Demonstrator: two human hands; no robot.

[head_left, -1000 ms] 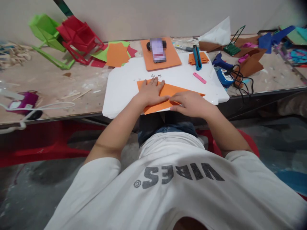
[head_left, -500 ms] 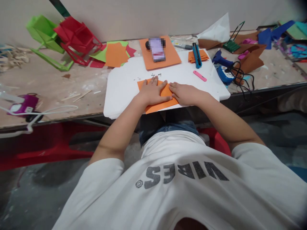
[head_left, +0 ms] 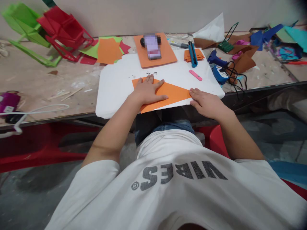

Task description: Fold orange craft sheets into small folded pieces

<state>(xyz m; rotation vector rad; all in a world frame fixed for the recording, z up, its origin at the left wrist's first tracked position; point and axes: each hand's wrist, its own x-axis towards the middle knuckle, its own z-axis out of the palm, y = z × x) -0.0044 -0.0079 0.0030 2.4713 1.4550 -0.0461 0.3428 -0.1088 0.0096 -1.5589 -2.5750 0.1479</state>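
Your R hand (head_left: pixel 207 101) now out at narrow R tip of orange paper (head_left: pixel 174 91), vs. mid-sheet half a sec ago; fingers together, can't tell if pinching. L hand (head_left: pixel 145 91) still flat, fingers spread, on wide end. Paper's on white board (head_left: pixel 115 80). T-shirt (head_left: pixel 182 198) reads "VIBES", upside down.

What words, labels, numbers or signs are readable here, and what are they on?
"VIBES": dark letters, upside down in this view, on the white T-shirt.
Small round emblem beside the S on the shirt: too small to read.
Phone screen: pixelated, unreadable.
Pale label on the purple device at the left edge: unreadable.
Markings on the blue device beside the white board: too small to read.
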